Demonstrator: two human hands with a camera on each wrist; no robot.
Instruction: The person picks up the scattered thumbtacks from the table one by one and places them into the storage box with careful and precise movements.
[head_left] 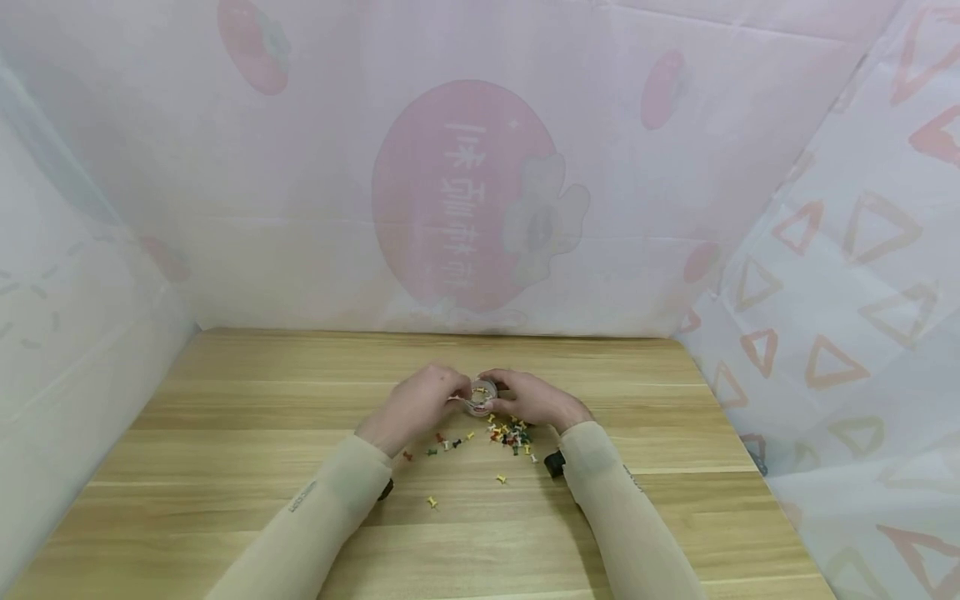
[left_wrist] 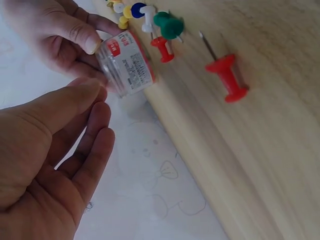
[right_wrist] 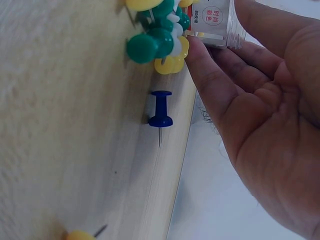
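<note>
A small clear plastic jar (head_left: 480, 408) with a white and red label stands on the table with some push pins inside. My right hand (head_left: 536, 400) holds it from the right, thumb and fingers around its side. From the left, my left hand (head_left: 420, 406) reaches to the jar's mouth. In the left wrist view its thumb and index fingertips (left_wrist: 90, 90) meet beside the rim; I cannot tell whether something is pinched there. Right by the jar lies a heap of mixed-colour push pins (head_left: 512, 433). A blue push pin (right_wrist: 161, 110) lies apart below the right hand.
Several push pins, including a red one (left_wrist: 227, 80), lie scattered left of the heap. Two yellow pins (head_left: 432, 502) lie nearer the front. The wooden table (head_left: 262, 417) ends at a printed curtain (head_left: 315, 250), with more curtain at both sides.
</note>
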